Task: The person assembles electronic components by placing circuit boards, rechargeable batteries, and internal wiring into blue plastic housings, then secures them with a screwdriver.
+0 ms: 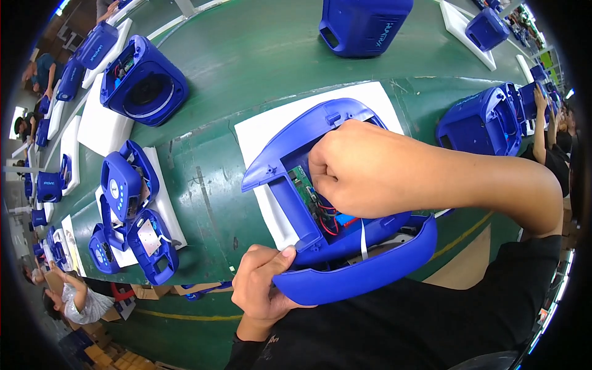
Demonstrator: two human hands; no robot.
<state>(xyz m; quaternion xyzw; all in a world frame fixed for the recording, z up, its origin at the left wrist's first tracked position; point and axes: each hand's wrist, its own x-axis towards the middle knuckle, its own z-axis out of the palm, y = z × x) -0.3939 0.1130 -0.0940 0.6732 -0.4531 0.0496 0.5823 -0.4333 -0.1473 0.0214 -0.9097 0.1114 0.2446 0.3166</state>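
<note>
A blue plastic speaker housing (271, 169) lies opened in front of me on a white foam sheet (256, 129). Inside it show a green circuit board (302, 185), red and black wires (330, 225) and a small blue part (345, 219). My right hand (357, 166) reaches into the opening with fingers curled closed; whatever they grip is hidden. At the near side, a loose curved blue panel (370, 271) hangs against the housing, a white ribbon cable (363, 240) running between them. My left hand (262, 277) grips this panel's left end, thumb by the housing's corner.
Blue casing parts (126, 191) rest on foam to the left. Farther off stand a speaker with a round driver (145, 89) and another blue speaker (364, 28). An opened speaker (481, 123) sits at right. Co-workers, including a person in a light shirt (89, 305), line the green bench (209, 197).
</note>
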